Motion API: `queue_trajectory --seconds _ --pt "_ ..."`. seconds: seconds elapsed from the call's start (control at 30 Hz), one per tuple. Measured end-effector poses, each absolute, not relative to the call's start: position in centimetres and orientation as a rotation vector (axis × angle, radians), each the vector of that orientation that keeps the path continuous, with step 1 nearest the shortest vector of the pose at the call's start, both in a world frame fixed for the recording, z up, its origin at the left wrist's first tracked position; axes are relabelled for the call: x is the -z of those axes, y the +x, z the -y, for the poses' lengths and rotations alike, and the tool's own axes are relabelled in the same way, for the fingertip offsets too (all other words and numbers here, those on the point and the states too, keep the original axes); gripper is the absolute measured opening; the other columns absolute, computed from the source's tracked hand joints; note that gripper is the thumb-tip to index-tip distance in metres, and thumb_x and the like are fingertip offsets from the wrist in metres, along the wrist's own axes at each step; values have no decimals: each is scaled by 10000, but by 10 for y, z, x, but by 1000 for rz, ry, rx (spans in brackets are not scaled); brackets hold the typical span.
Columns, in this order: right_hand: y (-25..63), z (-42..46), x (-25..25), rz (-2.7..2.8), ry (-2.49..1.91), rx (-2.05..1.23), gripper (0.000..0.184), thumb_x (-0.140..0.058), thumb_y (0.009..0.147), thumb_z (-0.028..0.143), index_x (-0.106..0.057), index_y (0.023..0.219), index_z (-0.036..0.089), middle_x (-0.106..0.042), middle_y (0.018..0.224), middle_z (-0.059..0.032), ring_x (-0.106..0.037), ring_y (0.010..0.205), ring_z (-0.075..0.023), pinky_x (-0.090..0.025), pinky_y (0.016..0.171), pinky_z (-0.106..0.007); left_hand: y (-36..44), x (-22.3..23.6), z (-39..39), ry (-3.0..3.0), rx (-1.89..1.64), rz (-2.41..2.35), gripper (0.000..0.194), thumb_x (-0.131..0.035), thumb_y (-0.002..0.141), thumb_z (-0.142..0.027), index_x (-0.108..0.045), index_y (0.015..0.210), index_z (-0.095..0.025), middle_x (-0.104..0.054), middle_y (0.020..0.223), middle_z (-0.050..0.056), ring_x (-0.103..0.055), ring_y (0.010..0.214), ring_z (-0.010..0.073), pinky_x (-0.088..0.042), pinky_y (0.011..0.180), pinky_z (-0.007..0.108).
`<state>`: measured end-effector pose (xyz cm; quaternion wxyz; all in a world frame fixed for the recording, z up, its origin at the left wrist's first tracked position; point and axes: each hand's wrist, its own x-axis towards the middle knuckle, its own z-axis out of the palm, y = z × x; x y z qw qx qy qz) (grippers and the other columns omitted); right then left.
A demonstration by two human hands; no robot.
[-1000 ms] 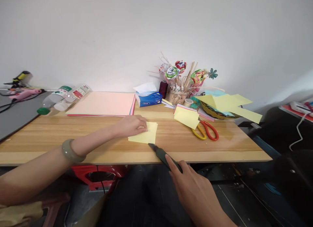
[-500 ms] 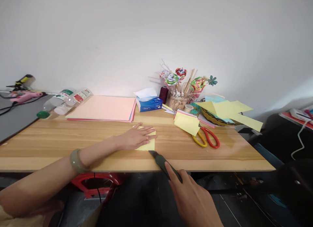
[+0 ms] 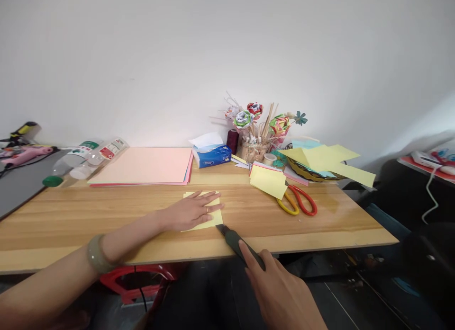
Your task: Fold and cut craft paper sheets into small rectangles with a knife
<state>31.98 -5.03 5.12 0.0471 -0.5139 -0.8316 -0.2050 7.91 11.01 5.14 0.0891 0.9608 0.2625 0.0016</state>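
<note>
While my left hand (image 3: 194, 211) presses flat on the yellow paper (image 3: 213, 219), grasping nothing, my right hand (image 3: 280, 282) grips 1 dark green knife (image 3: 237, 241) beside it.

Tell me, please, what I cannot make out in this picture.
All in the head view:
Yellow paper: middle hidden by the left hand.
Scissors: blades covered by yellow cards.
Knife: handle end hidden by the right hand.
Grey surface: cut off by the left edge.
Bottles: label print too small to read.
</note>
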Motion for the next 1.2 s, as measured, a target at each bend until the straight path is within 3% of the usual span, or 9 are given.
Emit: queue_trajectory --seconds 0.43,0.63,0.87,1.03,1.2 --pt "318 50 -59 2564 -1667 610 520 -557 802 153 -463 1313 174 -590 810 -28 -607 536 -148 -434 362 -232 80 -51 -109 2856 4 -796 483 -173 991 -436 -185 1451 -290 -114 1541 41 -82 1414 191 -83 1121 418" --pt "314 43 -63 2574 -1722 589 568 -607 769 139 -475 1319 194 -601 828 -30 -604 526 -141 -447 383 -228 78 -45 -109 2869 -42 -846 577 -156 975 -497 -18 1470 -235 -124 1534 59 -98 1412 184 20 1122 442" --pt "314 35 -64 2612 -1781 531 547 -551 826 158 -427 1356 204 -609 900 -61 -633 592 -158 -453 418 -236 78 -42 -111 2915 11 -988 566 -159 950 -560 -163 1454 -302 -35 1543 58 6 1412 283 -23 1088 553" --pt "317 34 -67 2657 -1812 458 544 -526 852 170 -391 1377 212 -603 907 -61 -638 624 -161 -451 455 -238 79 -45 -110 2822 81 -1040 677 -132 939 -581 -24 1471 -177 -52 1539 86 -35 1416 226 -58 1121 461" --pt "324 34 -70 2678 -1778 441 485 -472 890 197 -397 1369 211 -598 906 -59 -634 610 -155 -426 445 -239 80 -48 -109 2806 99 -1036 675 -108 944 -567 -40 1470 -150 -46 1539 78 -16 1417 215 -46 1127 449"
